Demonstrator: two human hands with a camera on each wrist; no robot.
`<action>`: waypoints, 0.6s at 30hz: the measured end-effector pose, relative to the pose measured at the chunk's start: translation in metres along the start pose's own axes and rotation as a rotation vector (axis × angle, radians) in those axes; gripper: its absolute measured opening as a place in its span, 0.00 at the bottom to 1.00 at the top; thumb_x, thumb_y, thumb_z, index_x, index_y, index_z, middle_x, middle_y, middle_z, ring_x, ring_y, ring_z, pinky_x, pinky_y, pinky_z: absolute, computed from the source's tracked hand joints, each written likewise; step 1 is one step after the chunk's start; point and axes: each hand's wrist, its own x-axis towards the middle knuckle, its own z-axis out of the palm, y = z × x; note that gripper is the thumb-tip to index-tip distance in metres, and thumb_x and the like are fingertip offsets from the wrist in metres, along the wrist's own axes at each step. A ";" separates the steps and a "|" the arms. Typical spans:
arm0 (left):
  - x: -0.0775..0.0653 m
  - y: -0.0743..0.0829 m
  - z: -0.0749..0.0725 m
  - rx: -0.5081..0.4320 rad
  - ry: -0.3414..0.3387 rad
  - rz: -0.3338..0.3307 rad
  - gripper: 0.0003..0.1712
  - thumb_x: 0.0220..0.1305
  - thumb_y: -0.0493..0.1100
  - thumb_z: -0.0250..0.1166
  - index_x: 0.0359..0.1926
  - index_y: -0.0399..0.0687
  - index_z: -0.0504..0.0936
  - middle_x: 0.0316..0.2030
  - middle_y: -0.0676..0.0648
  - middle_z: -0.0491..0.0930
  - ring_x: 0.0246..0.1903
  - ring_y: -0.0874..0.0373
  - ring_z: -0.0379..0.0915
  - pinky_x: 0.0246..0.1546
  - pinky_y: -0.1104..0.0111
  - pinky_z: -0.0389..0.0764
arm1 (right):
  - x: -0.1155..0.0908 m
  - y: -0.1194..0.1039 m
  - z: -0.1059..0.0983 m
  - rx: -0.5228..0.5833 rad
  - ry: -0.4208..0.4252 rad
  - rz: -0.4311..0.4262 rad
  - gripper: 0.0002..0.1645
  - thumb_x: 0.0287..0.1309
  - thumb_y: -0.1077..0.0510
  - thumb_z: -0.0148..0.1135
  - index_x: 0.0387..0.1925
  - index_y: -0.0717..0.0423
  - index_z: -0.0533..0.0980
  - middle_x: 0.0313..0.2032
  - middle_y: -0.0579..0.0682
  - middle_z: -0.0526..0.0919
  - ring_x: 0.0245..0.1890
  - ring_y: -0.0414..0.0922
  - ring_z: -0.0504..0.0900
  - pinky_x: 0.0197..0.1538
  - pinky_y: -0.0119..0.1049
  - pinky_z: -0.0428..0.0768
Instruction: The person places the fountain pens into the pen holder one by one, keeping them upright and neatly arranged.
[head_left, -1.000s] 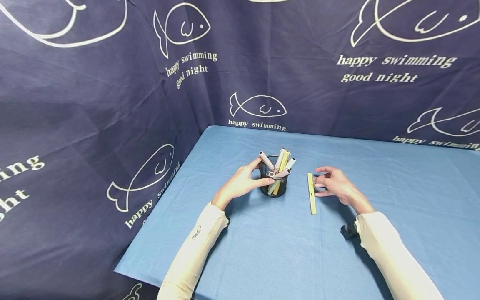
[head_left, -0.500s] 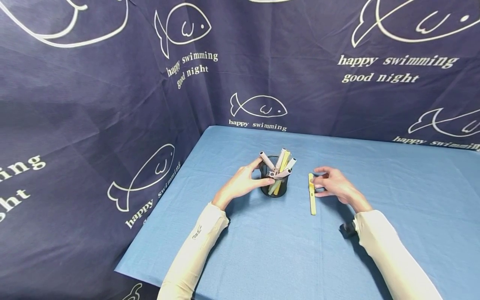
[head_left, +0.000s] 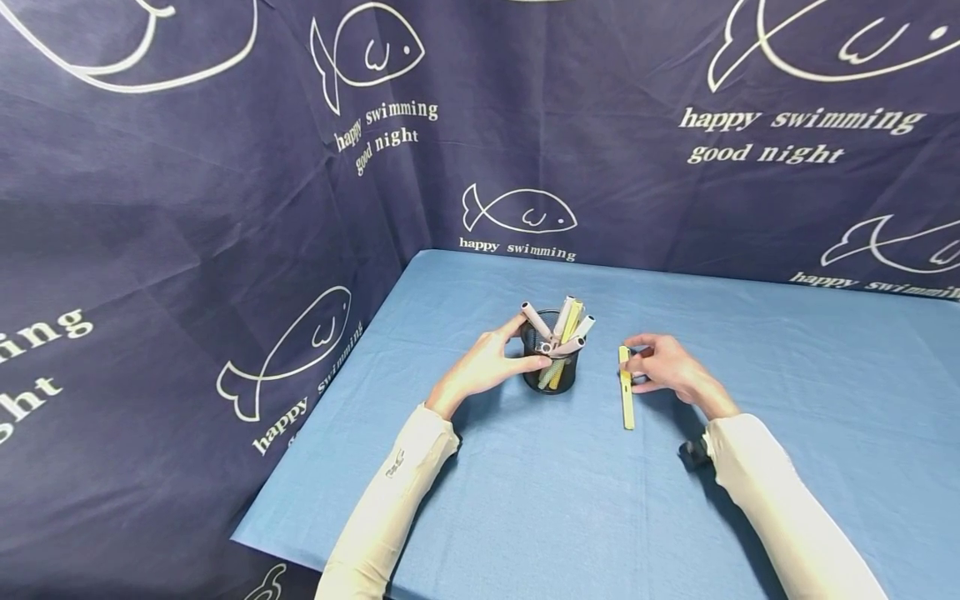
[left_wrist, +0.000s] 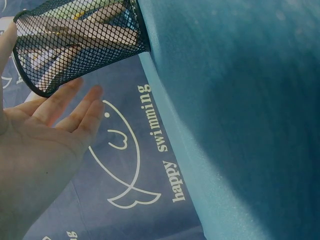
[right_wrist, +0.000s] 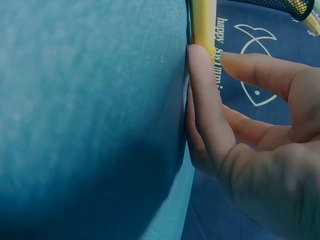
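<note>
A black mesh pen holder (head_left: 550,379) stands upright on the table, filled with several white and yellow markers (head_left: 573,317). My left hand (head_left: 483,362) holds it at the rim, thumb on the near side and index finger at the back. In the left wrist view its other fingers extend beneath the mesh. To the right, a yellow marker (head_left: 627,404) lies lengthwise on the cloth. My right hand (head_left: 671,367) pinches its far part, the thumb over it. The right wrist view shows the yellow marker (right_wrist: 201,22) between thumb and a finger, with the other fingers bent behind.
A blue cloth (head_left: 540,500) covers the table. Dark blue fabric (head_left: 615,167) printed with white fish and lettering hangs behind it and on the left. The table's left edge runs beside my left forearm.
My right hand has edged closer to the yellow marker, its thumb coming over it and its fingers closing in. The left hand stays at the pen holder.
</note>
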 end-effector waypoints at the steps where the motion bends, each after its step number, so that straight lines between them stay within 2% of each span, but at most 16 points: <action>1: 0.000 0.000 0.000 0.000 0.000 0.001 0.52 0.64 0.61 0.72 0.81 0.54 0.59 0.71 0.43 0.71 0.69 0.51 0.68 0.68 0.57 0.69 | 0.000 0.000 0.000 -0.003 0.000 0.000 0.35 0.69 0.71 0.58 0.72 0.79 0.56 0.47 0.65 0.78 0.45 0.50 0.86 0.46 0.45 0.87; 11: 0.000 0.000 0.000 0.006 -0.004 0.009 0.52 0.64 0.61 0.72 0.81 0.50 0.59 0.70 0.41 0.71 0.69 0.50 0.68 0.68 0.55 0.69 | 0.003 0.000 0.001 -0.033 -0.003 0.006 0.37 0.68 0.71 0.58 0.72 0.80 0.55 0.44 0.63 0.77 0.45 0.50 0.86 0.46 0.44 0.87; 18: 0.000 0.000 0.000 0.009 -0.005 0.005 0.52 0.64 0.62 0.71 0.81 0.51 0.59 0.70 0.41 0.71 0.69 0.50 0.67 0.68 0.55 0.69 | 0.004 -0.002 0.003 -0.070 -0.003 0.001 0.39 0.67 0.71 0.61 0.72 0.82 0.54 0.42 0.61 0.77 0.40 0.47 0.87 0.45 0.42 0.87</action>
